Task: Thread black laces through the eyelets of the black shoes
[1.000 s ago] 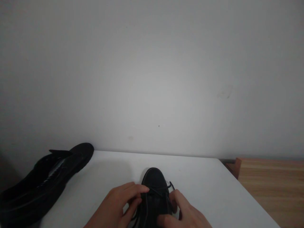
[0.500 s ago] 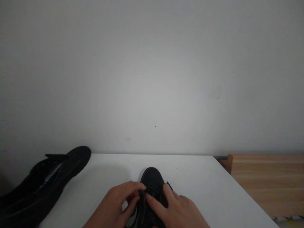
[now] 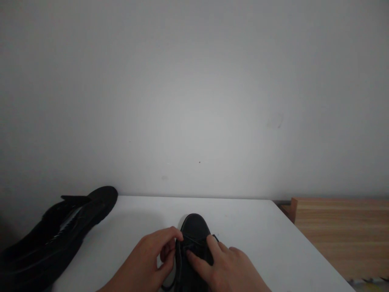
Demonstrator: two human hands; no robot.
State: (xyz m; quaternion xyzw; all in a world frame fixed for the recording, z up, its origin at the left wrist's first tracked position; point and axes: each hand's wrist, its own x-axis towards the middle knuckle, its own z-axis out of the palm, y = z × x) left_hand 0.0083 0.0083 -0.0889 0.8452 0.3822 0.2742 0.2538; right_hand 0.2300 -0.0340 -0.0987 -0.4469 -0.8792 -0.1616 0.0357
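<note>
A black lace-up shoe [image 3: 195, 225] lies on the white tabletop, toe pointing away from me toward the wall. My left hand [image 3: 153, 253] is at its left side, index fingertip and thumb closed on the edge of the lacing flap near the front eyelets. Whether a lace is also pinched there is too dark to make out. My right hand [image 3: 226, 263] grips the shoe from the right, its thumb pressed on the tongue and its fingers over the right flap. A dark lace [image 3: 168, 288] loops out below my left hand. The heel is out of frame.
Another black shoe [image 3: 67, 231] with its flap standing up lies at the left, toe near the wall [image 3: 197, 101]. The white table [image 3: 267, 231] ends in a slanting right edge, with a wood-grain piece of furniture [image 3: 340, 231] beyond it.
My left hand has shifted slightly left, its fingertips drawing the flap edge a little outward. The right hand stays on the shoe almost unchanged.
</note>
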